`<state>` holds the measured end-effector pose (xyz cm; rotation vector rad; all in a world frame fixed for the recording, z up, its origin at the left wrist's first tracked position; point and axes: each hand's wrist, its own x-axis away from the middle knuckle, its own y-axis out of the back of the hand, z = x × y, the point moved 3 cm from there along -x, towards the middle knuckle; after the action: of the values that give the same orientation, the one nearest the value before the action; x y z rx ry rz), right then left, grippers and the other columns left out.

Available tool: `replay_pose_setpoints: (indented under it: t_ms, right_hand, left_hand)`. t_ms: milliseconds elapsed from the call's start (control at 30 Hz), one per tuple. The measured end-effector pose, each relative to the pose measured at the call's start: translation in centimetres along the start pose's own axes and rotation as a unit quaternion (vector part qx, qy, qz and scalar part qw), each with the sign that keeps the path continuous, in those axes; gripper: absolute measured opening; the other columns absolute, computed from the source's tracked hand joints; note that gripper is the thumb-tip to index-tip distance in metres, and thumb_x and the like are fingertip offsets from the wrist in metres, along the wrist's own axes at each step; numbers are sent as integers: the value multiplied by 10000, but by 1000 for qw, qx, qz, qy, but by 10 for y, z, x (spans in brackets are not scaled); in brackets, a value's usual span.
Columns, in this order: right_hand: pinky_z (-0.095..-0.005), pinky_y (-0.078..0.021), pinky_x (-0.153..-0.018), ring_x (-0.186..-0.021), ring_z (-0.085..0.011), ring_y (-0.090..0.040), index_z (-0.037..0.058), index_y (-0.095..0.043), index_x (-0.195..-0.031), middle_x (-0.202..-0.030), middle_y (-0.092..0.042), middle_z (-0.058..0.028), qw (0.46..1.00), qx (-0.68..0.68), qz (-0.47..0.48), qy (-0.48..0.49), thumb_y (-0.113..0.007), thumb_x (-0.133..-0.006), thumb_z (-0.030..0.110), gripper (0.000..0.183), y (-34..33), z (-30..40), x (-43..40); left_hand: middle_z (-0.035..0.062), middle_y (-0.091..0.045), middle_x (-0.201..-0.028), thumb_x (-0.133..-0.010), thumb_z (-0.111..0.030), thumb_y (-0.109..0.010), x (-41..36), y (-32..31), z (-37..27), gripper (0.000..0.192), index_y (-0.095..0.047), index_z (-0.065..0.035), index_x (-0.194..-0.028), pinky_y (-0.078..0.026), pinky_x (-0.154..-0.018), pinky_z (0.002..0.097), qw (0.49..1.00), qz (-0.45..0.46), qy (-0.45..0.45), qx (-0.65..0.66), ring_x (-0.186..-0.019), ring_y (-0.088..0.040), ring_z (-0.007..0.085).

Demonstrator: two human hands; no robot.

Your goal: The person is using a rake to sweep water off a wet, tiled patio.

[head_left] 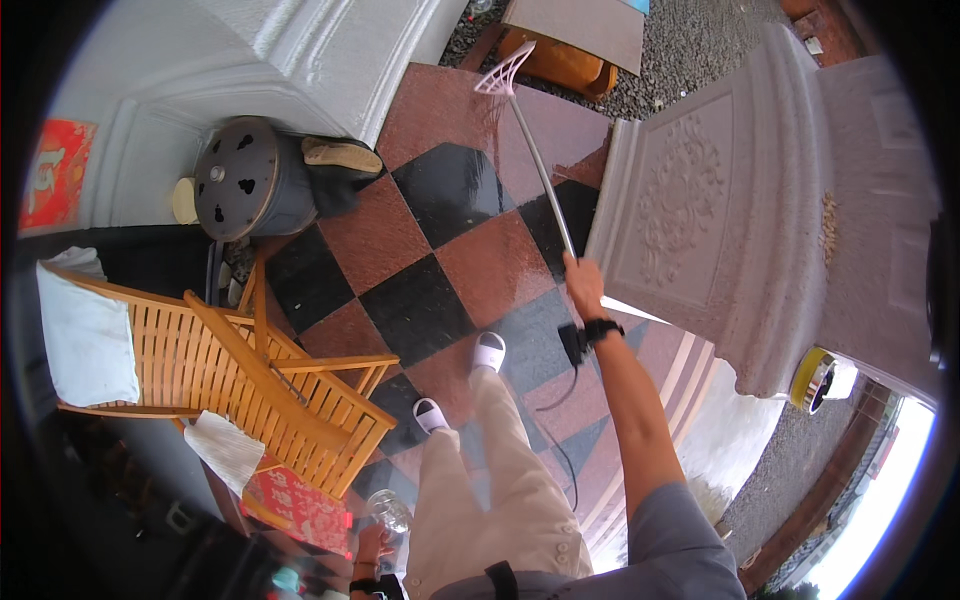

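My right hand grips the metal pole of a long-handled tool. The tool's pale pink, slotted plastic head is at the far end, over the wet floor tiles. Low on the left side of my body, my left hand is wrapped around a clear plastic bottle, partly hidden by the fingers and my trouser leg. A black band with a small device and a dangling cable is on my right wrist.
A slatted wooden reclining chair with white cloths stands at left. Beyond it are a dark metal drum and a shoe. A carved pillar base rises at right. Brown furniture under a board sits on gravel ahead.
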<state>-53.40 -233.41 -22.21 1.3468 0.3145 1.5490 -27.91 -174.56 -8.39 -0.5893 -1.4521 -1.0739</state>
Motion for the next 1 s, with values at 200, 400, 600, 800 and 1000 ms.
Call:
replay_pose_setpoints:
  t_ms: [200,400,600,800,1000]
  right_hand:
    - [-415,-406,-565,-621,-335,-554,-10,-574,-661,-614,-547,-203,998,51,-45,8,-420,-747,442,486,-1,-88,125]
    - [-304,-405,-369,-376,-190,-512,10,-535,-546,-451,-502,-91,998,29,33,-46,-463,-744,426,467,-9,-182,282]
    - [-348,-432,-562,-605,-266,-540,16,-579,-656,-616,-553,-143,989,59,81,-113,-457,-703,455,458,-16,-246,412]
    - [-290,-434,-443,-425,-179,-533,19,-557,-560,-503,-542,-71,979,35,114,-162,-474,-709,421,437,-13,-253,480]
    - [-269,-403,-392,-396,-168,-507,19,-557,-566,-498,-543,-58,975,-18,177,-132,-490,-709,360,376,-15,-275,492]
  left_hand:
    - [-27,-412,-492,-757,-294,-491,-13,22,8,233,-469,-111,-613,-458,-406,285,998,50,-41,4,-348,-363,69]
    - [-22,-414,-491,-741,-277,-502,-29,69,23,219,-486,-98,-616,-462,-420,309,995,35,-96,-3,-355,-369,81]
    - [-13,-434,-517,-707,-253,-531,-37,118,40,170,-511,-95,-646,-464,-481,375,990,-8,-139,23,-411,-426,113]
    - [-2,-446,-540,-712,-253,-528,-14,120,10,171,-515,-89,-664,-460,-487,374,979,2,-200,25,-441,-437,121]
    - [8,-457,-562,-717,-253,-526,34,84,-43,173,-519,-84,-683,-456,-494,373,957,23,-291,4,-470,-448,129]
